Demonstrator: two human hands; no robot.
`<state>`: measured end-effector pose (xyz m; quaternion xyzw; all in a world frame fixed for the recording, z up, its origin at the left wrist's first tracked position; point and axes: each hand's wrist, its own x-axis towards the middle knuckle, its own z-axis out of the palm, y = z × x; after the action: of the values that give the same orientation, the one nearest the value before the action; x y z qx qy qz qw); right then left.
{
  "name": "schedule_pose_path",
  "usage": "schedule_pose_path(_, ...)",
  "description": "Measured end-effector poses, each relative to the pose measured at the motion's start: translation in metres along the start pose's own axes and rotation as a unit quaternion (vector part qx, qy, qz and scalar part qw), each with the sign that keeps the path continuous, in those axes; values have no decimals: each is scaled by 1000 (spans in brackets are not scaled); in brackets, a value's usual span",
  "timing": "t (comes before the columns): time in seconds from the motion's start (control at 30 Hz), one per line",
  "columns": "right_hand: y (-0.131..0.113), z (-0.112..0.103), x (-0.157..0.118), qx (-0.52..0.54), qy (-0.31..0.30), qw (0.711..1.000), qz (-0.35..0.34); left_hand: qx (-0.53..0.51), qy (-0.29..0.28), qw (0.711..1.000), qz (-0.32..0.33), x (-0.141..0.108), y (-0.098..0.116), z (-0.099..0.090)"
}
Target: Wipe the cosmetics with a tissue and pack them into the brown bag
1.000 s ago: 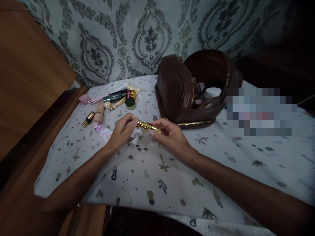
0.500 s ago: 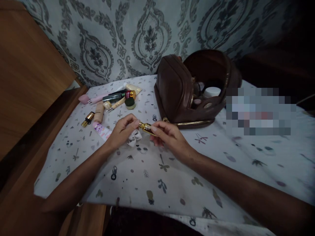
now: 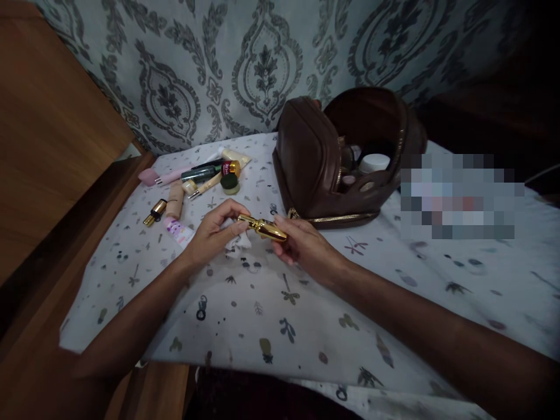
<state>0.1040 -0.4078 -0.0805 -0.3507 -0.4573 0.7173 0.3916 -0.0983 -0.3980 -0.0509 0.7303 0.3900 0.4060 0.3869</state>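
A shiny gold cosmetic tube [image 3: 272,231] lies slantwise between my two hands above the table. My left hand [image 3: 217,228] is closed, thumb and fingers pinching the tube's narrower left end. A crumpled white tissue or cloth [image 3: 238,244] hangs under those fingers. My right hand [image 3: 304,245] is closed around the wider right end, its thumb and fingertips along the tube's far side. Left of my left hand lies a pink-and-white squeeze tube [image 3: 177,231], partly covered by that hand.
An unzipped brown bag [image 3: 308,157] stands at the back, a white-lidded jar [image 3: 375,164] inside. At left lie a beige bottle [image 3: 175,199], a gold-and-black item [image 3: 155,212], a dark green bottle [image 3: 199,174], a green-lidded jar [image 3: 229,184] and brushes. A blurred patch covers the right.
My right fingers have shifted to the right along the gold tube, and more of its shiny body shows. The left hand keeps its pinch and the tissue.
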Motion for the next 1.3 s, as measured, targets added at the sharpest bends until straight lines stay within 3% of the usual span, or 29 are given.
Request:
schedule_pose_path(0.13, -1, 1, 0, 16, 24, 999, -21, -8, 15, 999, -46, 1, -5, -3)
schedule_pose_path(0.2, -1, 1, 0, -1, 49, 997, -51, 36, 101, 994, -27, 3, -4, -5)
schedule_pose_path(0.3, 1, 1, 0, -61, 69, 992, -88, 151, 257, 951, 82, 3, 1, -5)
schedule_pose_path(0.33, 2, 1, 0, -79, 66, 990, -94, 197, 255, 938, 128, 2, 3, -3)
schedule_pose_path(0.37, 3, 1, -1, -95, 56, 989, -96, 247, 215, 929, 172, 0, 4, -1)
schedule_pose_path(0.47, 6, 0, -1, -128, 23, 987, -91, 393, 4, 886, 248, -6, 2, 9)
schedule_pose_path(0.53, 7, 0, -1, -142, 11, 986, -85, 464, -69, 848, 246, -9, -2, 13)
schedule_pose_path(0.6, 7, -1, -1, -151, -2, 985, -89, 504, -78, 831, 221, -11, -5, 12)
schedule_pose_path(0.67, 6, -2, -2, -162, -22, 981, -104, 506, -81, 836, 196, -11, -6, 8)
schedule_pose_path(0.87, 2, 4, -8, -189, -47, 966, -170, 383, -43, 915, 120, -9, 5, 2)
schedule_pose_path(0.97, 2, 6, -10, -192, -36, 964, -179, 342, -4, 933, 110, -10, 9, 6)
schedule_pose_path(1.07, 2, 7, -10, -155, -45, 980, -117, 343, 25, 926, 155, -11, 9, 8)
schedule_pose_path(1.17, -1, 6, -9, -70, -59, 995, 24, 361, 40, 903, 227, -13, 6, 8)
schedule_pose_path(1.23, -2, 5, -9, -12, -87, 989, 120, 361, 46, 895, 259, -14, 6, 6)
schedule_pose_path(1.3, -3, 5, -9, 29, -131, 975, 178, 332, 53, 906, 257, -15, 8, 5)
